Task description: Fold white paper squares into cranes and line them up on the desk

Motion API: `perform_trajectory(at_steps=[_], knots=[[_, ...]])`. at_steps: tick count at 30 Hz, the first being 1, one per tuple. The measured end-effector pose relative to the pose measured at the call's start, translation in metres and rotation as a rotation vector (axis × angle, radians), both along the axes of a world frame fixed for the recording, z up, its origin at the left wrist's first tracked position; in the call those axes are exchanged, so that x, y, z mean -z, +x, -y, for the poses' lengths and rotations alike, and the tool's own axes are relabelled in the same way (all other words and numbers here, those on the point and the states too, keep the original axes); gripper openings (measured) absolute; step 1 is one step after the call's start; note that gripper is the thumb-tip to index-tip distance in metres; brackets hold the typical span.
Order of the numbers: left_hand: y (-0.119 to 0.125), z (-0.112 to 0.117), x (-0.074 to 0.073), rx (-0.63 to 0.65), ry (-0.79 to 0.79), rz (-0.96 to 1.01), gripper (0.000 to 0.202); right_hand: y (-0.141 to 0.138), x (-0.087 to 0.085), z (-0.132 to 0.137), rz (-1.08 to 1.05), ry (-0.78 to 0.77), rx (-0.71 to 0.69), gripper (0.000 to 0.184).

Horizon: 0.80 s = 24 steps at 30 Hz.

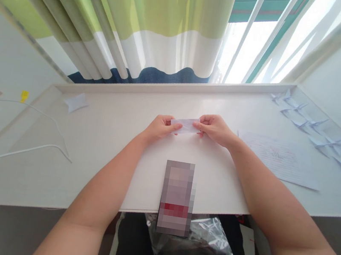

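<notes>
A small folded piece of white paper [186, 126] is stretched between my two hands, just above the middle of the white desk. My left hand [161, 127] pinches its left end, thumb on top and fingers curled beneath. At the other end, my right hand [214, 128] grips the paper the same way. The paper looks like a narrow strip with faint crease lines. Below my hands, a pixelated phone-shaped object [179, 189] lies partly over the desk's front edge.
Several folded paper cranes [315, 123] line the desk's right side, beside a printed sheet [277, 157]. A folded white paper piece [76, 102] lies at the back left. White cables [24, 148] cross the left side. A clear plastic bag [204, 242] rests on my lap.
</notes>
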<state>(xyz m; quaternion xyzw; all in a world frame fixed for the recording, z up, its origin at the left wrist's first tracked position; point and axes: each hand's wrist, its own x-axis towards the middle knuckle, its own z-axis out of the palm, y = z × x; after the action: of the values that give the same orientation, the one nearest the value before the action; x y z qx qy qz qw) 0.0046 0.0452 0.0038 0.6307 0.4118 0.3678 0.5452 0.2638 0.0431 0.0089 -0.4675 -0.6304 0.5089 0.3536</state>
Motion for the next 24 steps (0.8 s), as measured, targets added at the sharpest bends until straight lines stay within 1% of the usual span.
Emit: perform_trajectory(at_steps=[7,11,13,15,17,20,24], knots=[[-0.002,-0.004,0.004,-0.024,-0.003,0.029,0.066,0.004,-0.002,-0.003,-0.04,-0.016,-0.017,0.058],[-0.003,-0.005,0.004,-0.031,-0.005,0.064,0.065,0.003,-0.001,-0.006,-0.152,-0.031,0.028,0.062],[-0.003,-0.004,0.003,-0.028,-0.009,0.066,0.065,0.002,0.0,-0.006,-0.191,-0.03,0.018,0.063],[-0.003,-0.004,0.003,-0.029,-0.002,0.061,0.064,0.002,0.0,-0.006,-0.174,-0.028,-0.03,0.06],[-0.004,-0.004,0.004,-0.034,0.002,0.045,0.06,0.002,0.0,-0.004,-0.129,-0.017,-0.05,0.053],[-0.003,-0.006,0.009,-0.075,0.038,0.02,0.05,0.0,0.0,-0.003,-0.066,0.066,0.027,0.041],[0.0,-0.009,0.017,-0.177,0.245,0.011,0.027,-0.002,-0.002,-0.005,0.012,0.31,0.167,0.025]])
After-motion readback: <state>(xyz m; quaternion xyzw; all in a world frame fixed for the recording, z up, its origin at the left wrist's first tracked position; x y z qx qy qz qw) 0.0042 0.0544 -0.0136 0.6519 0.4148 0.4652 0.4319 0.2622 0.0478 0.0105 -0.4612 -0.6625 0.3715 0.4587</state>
